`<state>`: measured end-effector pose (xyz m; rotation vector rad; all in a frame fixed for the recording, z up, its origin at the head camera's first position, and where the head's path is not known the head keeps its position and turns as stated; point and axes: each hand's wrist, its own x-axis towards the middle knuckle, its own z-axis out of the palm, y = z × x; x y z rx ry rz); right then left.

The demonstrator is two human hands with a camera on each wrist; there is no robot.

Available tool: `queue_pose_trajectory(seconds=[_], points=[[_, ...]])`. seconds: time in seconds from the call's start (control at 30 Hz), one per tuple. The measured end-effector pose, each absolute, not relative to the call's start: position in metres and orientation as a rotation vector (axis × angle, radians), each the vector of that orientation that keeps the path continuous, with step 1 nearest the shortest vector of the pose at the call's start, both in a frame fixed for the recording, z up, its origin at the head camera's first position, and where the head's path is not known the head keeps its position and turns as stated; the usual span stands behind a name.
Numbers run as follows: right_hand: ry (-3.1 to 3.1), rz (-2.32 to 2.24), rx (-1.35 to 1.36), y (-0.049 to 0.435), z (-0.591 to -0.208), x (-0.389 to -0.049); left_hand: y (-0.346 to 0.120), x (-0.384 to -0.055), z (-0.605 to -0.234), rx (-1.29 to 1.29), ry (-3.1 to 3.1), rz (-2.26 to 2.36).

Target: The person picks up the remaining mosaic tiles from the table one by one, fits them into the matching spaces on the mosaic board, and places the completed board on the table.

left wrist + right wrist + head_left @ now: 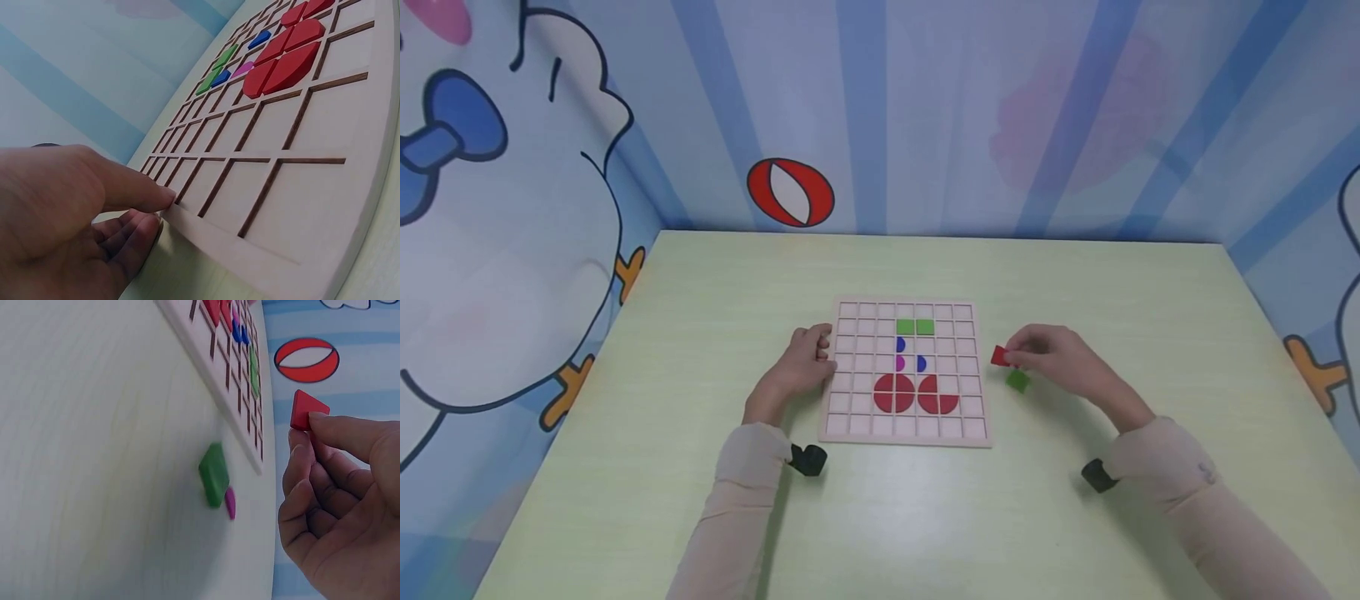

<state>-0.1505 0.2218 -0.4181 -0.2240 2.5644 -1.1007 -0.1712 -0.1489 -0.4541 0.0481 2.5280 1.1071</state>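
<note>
A pale wooden grid board [906, 443] lies on the table, with flat coloured pieces set in its squares. At its left edge, my left hand [801, 364] holds the rim, the thumb on top and the other fingers curled against the side in the left wrist view. To the right of the board, my right hand [1060, 358] pinches a small red piece [306, 409] between thumb and fingertips, raised off the table. Below that hand a green square piece [1018, 381] lies on the table. Beside it, a magenta piece [230, 503] shows in the right wrist view.
On the board are two green squares [915, 327], two blue half-rounds [922, 363], a magenta half-round [900, 363], a red circle [894, 393] and a red three-quarter circle [937, 395]. A printed wall [925, 125] stands behind the table [737, 275].
</note>
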Motion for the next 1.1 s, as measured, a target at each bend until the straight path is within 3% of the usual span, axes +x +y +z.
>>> queue_pose_trajectory(seconds=[1.1], points=[[2.564, -0.991, -0.195, 0.147, -0.437, -0.14, -0.149, -0.17, -0.452, 0.073, 2.521, 1.159]])
